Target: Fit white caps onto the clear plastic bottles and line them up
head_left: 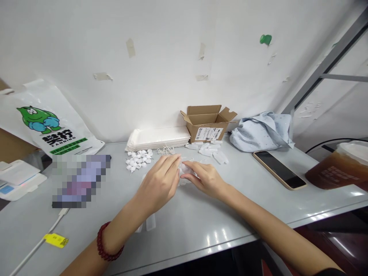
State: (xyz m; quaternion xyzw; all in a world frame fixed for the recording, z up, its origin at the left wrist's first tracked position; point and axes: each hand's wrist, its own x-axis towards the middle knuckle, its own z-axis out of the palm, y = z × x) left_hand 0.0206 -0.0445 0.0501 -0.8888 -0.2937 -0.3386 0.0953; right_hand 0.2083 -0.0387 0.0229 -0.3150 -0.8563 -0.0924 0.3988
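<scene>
My left hand (161, 179) and my right hand (209, 178) meet above the middle of the desk. The right thumb and forefinger curve around a small translucent white plastic piece (184, 170). On my left hand the fingers are pressed together beside that piece, and their far side hides what they hold. Left of the hands lies a pile of small white wads (139, 159) with short thread ends. Behind the hands rests a bundle of thin white cords (166, 150). Several translucent plastic sleeves (211, 148) are spread behind my right hand; another sleeve (150, 222) lies near my left forearm.
At the wall stand a stack of flat white packets (161, 137) and an open cardboard box (208, 126). On the right are a pale blue cloth bag (262, 132), a phone (278, 170) and a drink cup (336, 168). Leftward, a cable (31, 251) runs to a blurred device (83, 180).
</scene>
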